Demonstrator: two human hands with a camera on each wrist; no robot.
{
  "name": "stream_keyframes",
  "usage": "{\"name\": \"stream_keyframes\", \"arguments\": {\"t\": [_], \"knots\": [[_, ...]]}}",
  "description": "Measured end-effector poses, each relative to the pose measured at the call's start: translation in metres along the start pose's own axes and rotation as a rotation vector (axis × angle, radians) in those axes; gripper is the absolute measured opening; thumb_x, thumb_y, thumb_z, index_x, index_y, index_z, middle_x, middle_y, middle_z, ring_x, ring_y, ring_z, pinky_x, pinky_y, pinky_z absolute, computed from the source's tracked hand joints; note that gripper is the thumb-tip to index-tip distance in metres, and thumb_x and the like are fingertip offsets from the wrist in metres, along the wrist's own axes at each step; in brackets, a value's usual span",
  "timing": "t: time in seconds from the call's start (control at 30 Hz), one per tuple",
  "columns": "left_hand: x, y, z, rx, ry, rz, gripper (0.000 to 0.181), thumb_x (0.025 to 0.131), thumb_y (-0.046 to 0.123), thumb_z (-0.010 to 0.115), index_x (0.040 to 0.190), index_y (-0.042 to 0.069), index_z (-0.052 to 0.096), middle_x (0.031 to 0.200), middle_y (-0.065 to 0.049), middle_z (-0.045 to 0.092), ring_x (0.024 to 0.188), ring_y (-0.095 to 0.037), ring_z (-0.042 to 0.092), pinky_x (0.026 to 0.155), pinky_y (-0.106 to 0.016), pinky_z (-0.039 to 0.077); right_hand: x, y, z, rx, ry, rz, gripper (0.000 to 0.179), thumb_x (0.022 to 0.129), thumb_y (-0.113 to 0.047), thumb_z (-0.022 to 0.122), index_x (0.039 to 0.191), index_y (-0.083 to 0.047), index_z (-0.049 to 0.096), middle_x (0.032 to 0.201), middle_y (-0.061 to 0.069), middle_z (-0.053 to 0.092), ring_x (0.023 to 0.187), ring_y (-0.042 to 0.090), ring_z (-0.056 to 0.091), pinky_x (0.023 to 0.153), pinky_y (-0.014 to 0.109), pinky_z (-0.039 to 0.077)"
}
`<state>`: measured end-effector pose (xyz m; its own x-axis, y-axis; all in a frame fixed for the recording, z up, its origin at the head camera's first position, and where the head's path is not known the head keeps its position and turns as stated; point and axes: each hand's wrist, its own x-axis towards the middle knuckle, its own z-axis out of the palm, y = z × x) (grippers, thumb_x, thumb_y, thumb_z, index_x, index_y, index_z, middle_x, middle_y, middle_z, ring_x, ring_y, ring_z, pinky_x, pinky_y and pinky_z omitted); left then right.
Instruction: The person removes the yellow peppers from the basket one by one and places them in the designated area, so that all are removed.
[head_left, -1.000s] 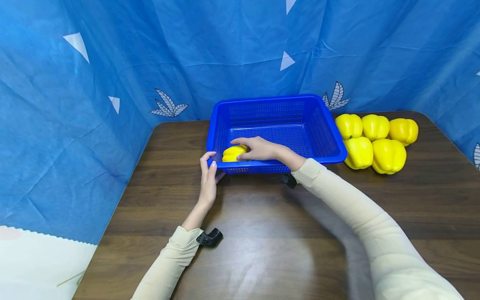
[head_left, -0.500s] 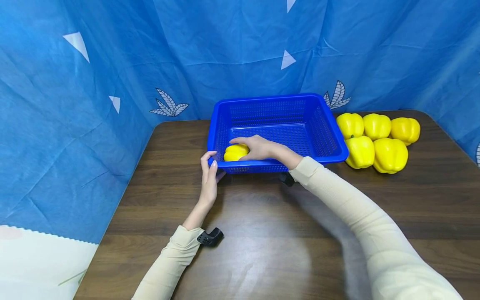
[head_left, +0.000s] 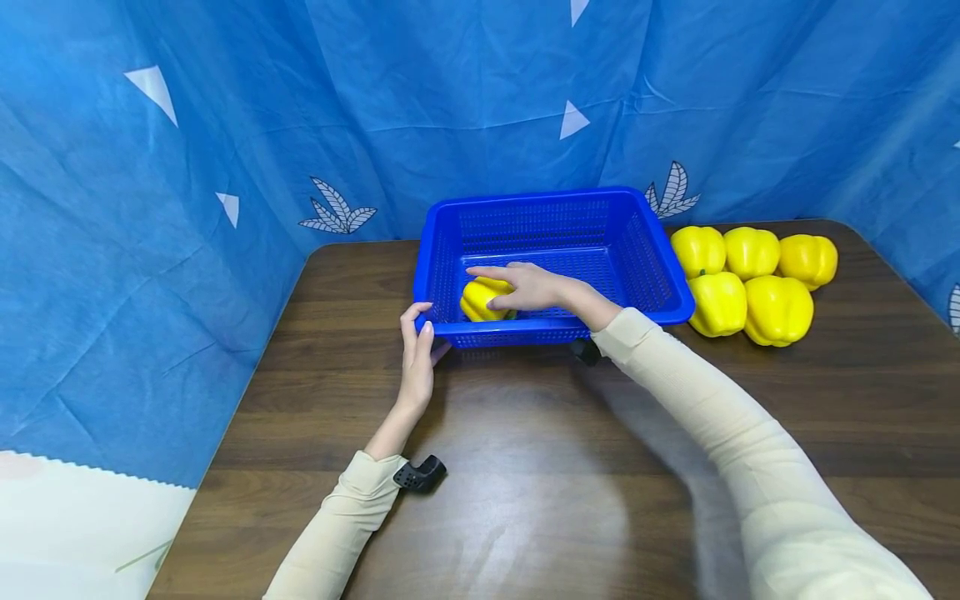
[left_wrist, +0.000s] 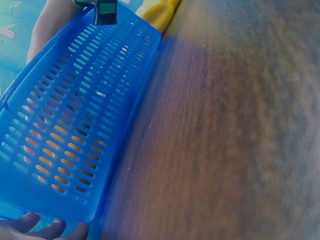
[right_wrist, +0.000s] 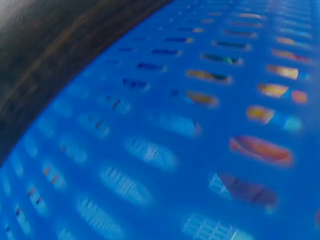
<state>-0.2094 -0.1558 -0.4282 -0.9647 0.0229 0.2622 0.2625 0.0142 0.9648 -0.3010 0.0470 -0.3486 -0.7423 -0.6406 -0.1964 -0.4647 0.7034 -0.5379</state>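
Observation:
A blue plastic basket [head_left: 555, 337] with slotted walls stands at the back of the table. My left hand [head_left: 417, 367] grips its front left corner, fingers on the rim; in the left wrist view a few fingertips [left_wrist: 52, 229] show at the basket's end. Inside, near the front left, is a yellow bell pepper [head_left: 480, 298], its green stem end toward the right. My right hand [head_left: 532, 287] reaches over the front rim and holds this pepper, thumb in front and a finger across its top. The right wrist view shows mostly the basket wall [right_wrist: 165, 150], with colour behind the slots.
Several yellow bell peppers [head_left: 778, 310] sit in two rows right of the basket, the nearest close against its wall. A blue curtain [head_left: 480, 92] hangs behind and left of the brown wooden table [head_left: 495, 467].
My right hand has shifted slightly right and up inside the basket. The pepper has moved right with it and turned, so its stem end now shows. My left hand stays put.

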Motion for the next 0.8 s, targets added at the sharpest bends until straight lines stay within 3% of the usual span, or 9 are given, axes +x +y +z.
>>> {"name": "stream_keyframes", "arguments": {"t": [0.13,0.37,0.5,0.63,0.7,0.8], "knots": [[0.000,0.001,0.000,0.003,-0.001,-0.001,0.041,0.099,0.027,0.027,0.135,0.009,0.023,0.149,-0.012,0.014,0.137,-0.037,0.026,0.101,-0.065,0.035,-0.003,0.004,-0.003,0.009,-0.002,-0.023,0.059,0.093,-0.028,0.049,0.147,-0.030,0.027,0.136,0.012,0.048,0.108,0.026,0.046,0.094,0.044,0.041],[0.000,0.002,0.000,-0.005,-0.001,-0.008,0.042,0.099,0.028,0.027,0.135,0.009,0.023,0.149,-0.012,0.015,0.136,-0.038,0.027,0.102,-0.065,0.035,-0.003,0.008,-0.003,-0.019,-0.011,-0.072,0.057,0.092,-0.025,0.045,0.147,-0.028,0.029,0.121,0.013,0.052,0.099,0.024,0.044,0.079,0.035,0.039],[0.000,0.001,0.000,0.002,0.002,-0.015,0.042,0.099,0.028,0.027,0.136,0.010,0.023,0.149,-0.011,0.014,0.136,-0.038,0.027,0.101,-0.064,0.036,-0.003,0.008,-0.003,-0.014,-0.015,-0.057,0.055,0.094,-0.024,0.041,0.147,-0.032,0.027,0.138,0.018,0.039,0.115,0.030,0.042,0.091,0.045,0.043],[0.001,0.001,0.000,-0.018,0.014,-0.011,0.041,0.098,0.026,0.028,0.135,0.008,0.024,0.147,-0.012,0.016,0.135,-0.037,0.028,0.100,-0.065,0.036,-0.003,0.010,-0.004,-0.059,-0.020,-0.050,0.055,0.094,-0.017,0.040,0.146,-0.028,0.030,0.149,0.026,0.023,0.135,0.041,0.030,0.109,0.057,0.031],[0.001,0.001,0.000,-0.021,0.015,-0.011,0.041,0.098,0.026,0.029,0.135,0.008,0.024,0.147,-0.012,0.017,0.135,-0.037,0.029,0.100,-0.065,0.036,-0.003,0.012,-0.004,-0.087,-0.016,-0.054,0.055,0.092,-0.014,0.040,0.146,-0.025,0.032,0.150,0.028,0.022,0.139,0.043,0.025,0.112,0.058,0.025],[0.001,0.002,0.000,-0.012,0.013,-0.012,0.040,0.099,0.027,0.028,0.135,0.009,0.024,0.147,-0.012,0.016,0.135,-0.037,0.028,0.100,-0.065,0.036,-0.003,0.013,-0.005,-0.087,-0.011,-0.050,0.053,0.093,-0.016,0.044,0.145,-0.024,0.034,0.147,0.028,0.027,0.136,0.042,0.029,0.112,0.056,0.027]]}}
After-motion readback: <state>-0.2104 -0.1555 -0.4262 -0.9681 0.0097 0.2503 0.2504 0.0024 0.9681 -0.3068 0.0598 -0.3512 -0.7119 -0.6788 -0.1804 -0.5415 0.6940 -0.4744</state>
